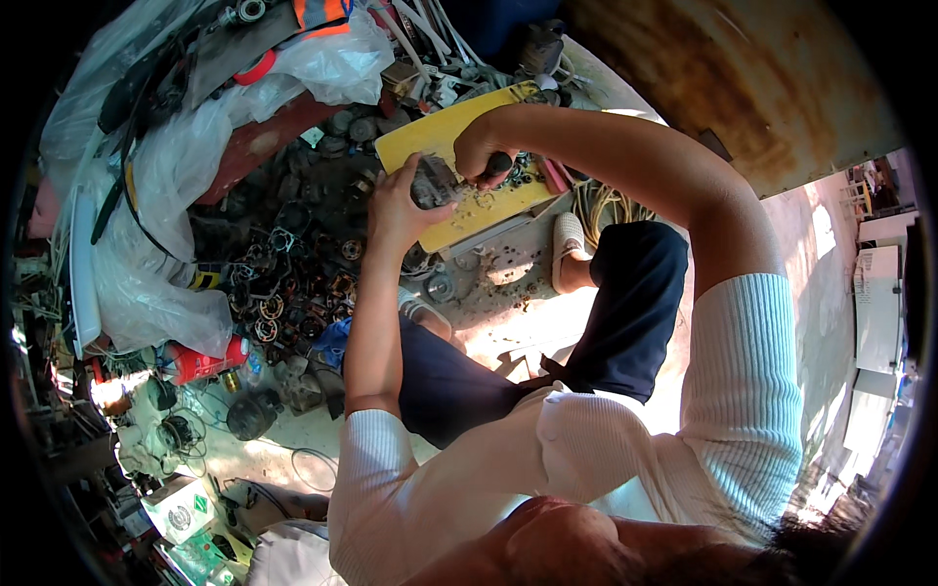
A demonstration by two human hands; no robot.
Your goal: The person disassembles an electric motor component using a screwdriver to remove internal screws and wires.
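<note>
My left hand (399, 207) is closed around a dark grey, blocky part (433, 183), held over a yellow board (425, 137). Right beside it, my right hand (476, 148) is wrapped round a tool with a black, rounded handle end (499, 163). The tool's working end is hidden, so its kind does not show. Small screws and crumbs (486, 203) lie scattered on the board below both hands. A reddish-pink bar-shaped thing (553, 176) lies at the board's right end.
A heap of dark metal parts and copper-coloured rings (269, 311) covers the floor at left, beside clear plastic sheeting (171, 234). Coiled tan cable (608, 203) lies right of the board. Loose bits (512, 269) dot the floor between my feet. A rusty panel (743, 78) stands at upper right.
</note>
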